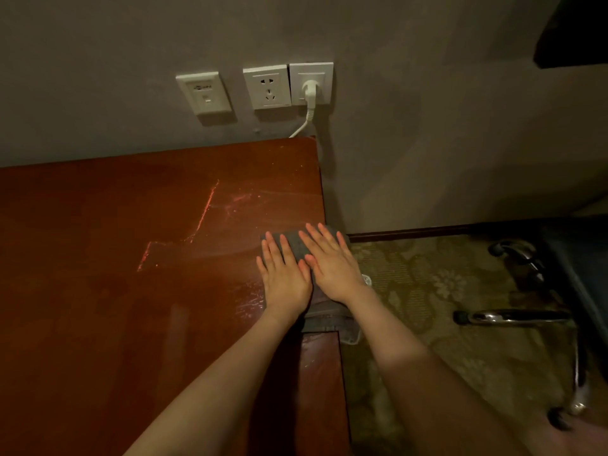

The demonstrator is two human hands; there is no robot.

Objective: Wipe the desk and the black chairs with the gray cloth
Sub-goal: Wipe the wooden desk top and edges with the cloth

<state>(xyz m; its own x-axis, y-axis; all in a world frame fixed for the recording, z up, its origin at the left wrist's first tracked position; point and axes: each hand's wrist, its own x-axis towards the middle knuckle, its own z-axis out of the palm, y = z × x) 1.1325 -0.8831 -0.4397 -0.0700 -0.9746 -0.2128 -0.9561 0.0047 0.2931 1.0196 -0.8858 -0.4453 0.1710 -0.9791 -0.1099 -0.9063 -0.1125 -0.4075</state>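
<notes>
The reddish-brown wooden desk (131, 258) fills the left half of the head view; its top shows scratches and pale streaks. The gray cloth (294, 246) lies at the desk's right edge, partly hanging over it. My left hand (284, 278) and my right hand (332, 261) both press flat on the cloth side by side, fingers spread and pointing toward the wall. A black chair (566, 291) with chrome legs and castors shows at the right edge, mostly cut off.
The gray wall behind the desk carries three white plates; a white plug and cable (309, 103) hang from the right socket down behind the desk. Patterned carpet (427, 291) covers the floor on the right. A dark object (572, 31) sits at the top right corner.
</notes>
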